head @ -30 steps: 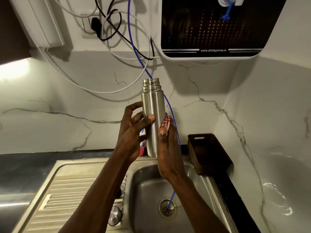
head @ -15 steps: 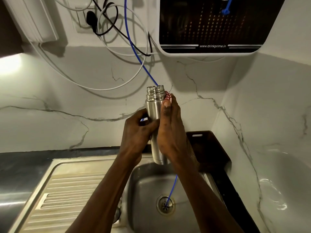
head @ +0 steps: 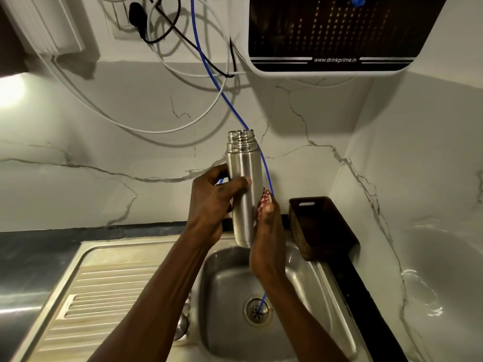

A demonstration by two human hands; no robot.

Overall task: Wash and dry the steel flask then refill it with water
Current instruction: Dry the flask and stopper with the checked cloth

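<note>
The steel flask (head: 244,184) stands upright in the air above the sink basin (head: 227,278), its threaded mouth open and uncapped. My left hand (head: 211,202) grips its middle from the left, thumb across the front. My right hand (head: 268,236) presses a red-and-white checked cloth (head: 264,202) against the flask's lower right side; most of the cloth is hidden behind the hand.
A wall-mounted water purifier (head: 334,35) hangs above at the right, and its blue tube (head: 209,74) runs down into the sink drain (head: 257,310). A brown basket (head: 321,226) sits right of the sink. The ridged drainboard (head: 109,296) lies to the left. Cables loop over the wall.
My right hand with the cloth has slid down the flask from its neck to its lower side. The flask sits slightly lower in my left hand's grip.
</note>
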